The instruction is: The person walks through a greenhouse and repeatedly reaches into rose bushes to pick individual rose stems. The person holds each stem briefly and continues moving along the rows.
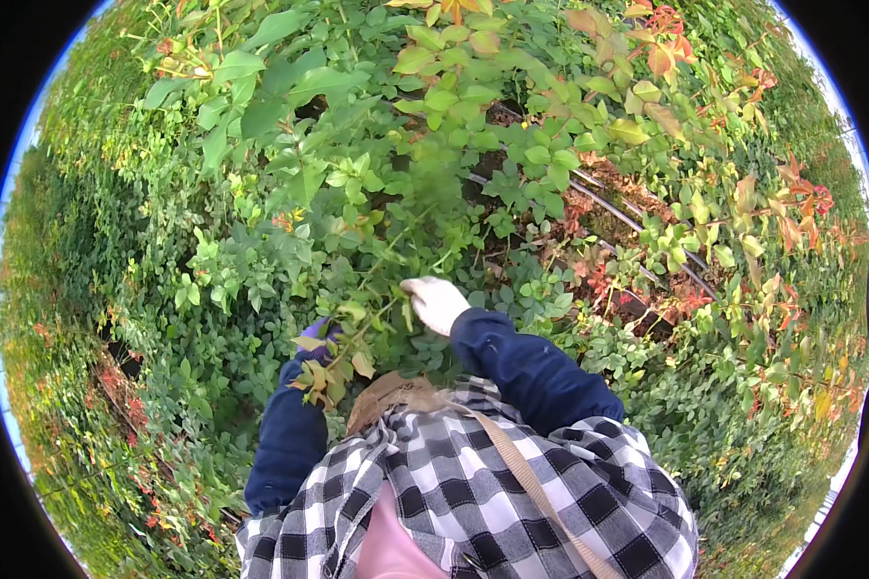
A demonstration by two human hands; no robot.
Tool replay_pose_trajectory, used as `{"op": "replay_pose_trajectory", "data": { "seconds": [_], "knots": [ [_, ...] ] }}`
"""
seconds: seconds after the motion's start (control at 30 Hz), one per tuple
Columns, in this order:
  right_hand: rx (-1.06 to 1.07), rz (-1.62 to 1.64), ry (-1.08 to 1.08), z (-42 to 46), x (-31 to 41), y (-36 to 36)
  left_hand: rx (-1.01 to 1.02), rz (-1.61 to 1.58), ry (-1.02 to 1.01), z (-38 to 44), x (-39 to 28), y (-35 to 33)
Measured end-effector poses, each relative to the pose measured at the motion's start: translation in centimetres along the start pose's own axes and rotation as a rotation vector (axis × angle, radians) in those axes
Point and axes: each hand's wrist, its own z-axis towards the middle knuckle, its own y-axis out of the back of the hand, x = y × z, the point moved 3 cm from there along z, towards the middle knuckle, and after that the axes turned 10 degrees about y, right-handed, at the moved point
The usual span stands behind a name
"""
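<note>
My right hand (437, 302), in a white glove, is at a leafy green stem (376, 318) at the middle of the view, fingers bent towards it; whether they close on it is unclear. My left hand (322, 339), in a purple glove, is lower left, partly hidden behind leaves of that stem, so its grip does not show. The stem slants from beside my right hand down to a cluster of yellowish leaves (326, 380) over my left wrist. Blurred green foliage (434, 181) stands just beyond my hands.
Dense rose-like bushes (246, 268) surround me. Dark thin pipes or hoses (608, 206) run over brown litter at the right. Reddish leaves (804, 195) stand at the far right. A tan strap (514, 456) crosses my checked shirt, and a brown cloth or bag (387, 394) lies at my chest.
</note>
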Motion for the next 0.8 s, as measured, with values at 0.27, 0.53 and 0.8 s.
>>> {"op": "replay_pose_trajectory", "data": {
  "seconds": [0.27,0.53,0.8],
  "knots": [
    [0.562,-0.007,-0.308,0.3,-10.5,-14.7,0.101,0.081,0.09,-3.8,-7.0,2.3],
    [0.333,0.21,-0.154,1.3,-4.4,-7.1,-0.206,0.384,-0.07,-9.7,-12.6,2.5],
    [-0.186,0.191,0.007,-1.6,-3.1,2.8,-0.169,0.289,0.019,-10.4,-11.6,2.1]
  ]
}}
